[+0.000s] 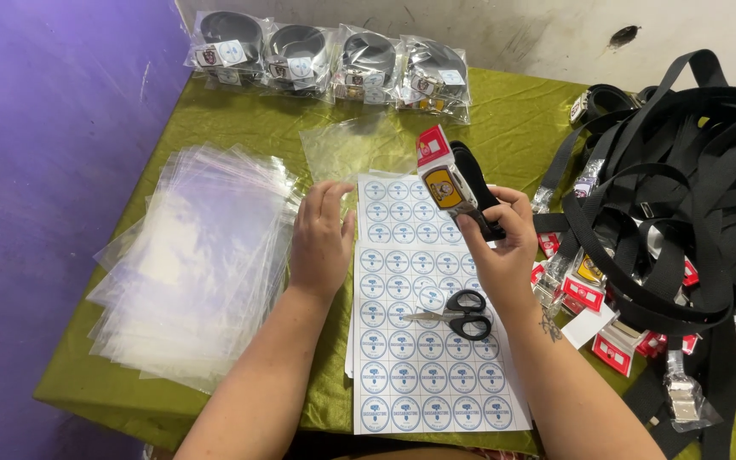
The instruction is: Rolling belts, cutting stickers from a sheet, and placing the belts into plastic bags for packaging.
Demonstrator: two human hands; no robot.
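Observation:
My right hand (504,243) holds a rolled black belt (470,183) with a metal buckle and a red tag, raised above a sheet of round blue-and-white stickers (419,375). My left hand (321,238) lies flat, palm down, on the left edge of that sticker sheet, next to a stack of clear plastic bags (198,255). Small black-handled scissors (462,313) lie on the sticker sheet below my right hand. One loose clear bag (351,145) lies beyond the sheet.
A green cloth (240,128) covers the table. Several bagged belts (334,60) line the far edge. A big tangle of loose black belts (675,196) with buckles and red tags fills the right side. A purple wall (36,170) stands left.

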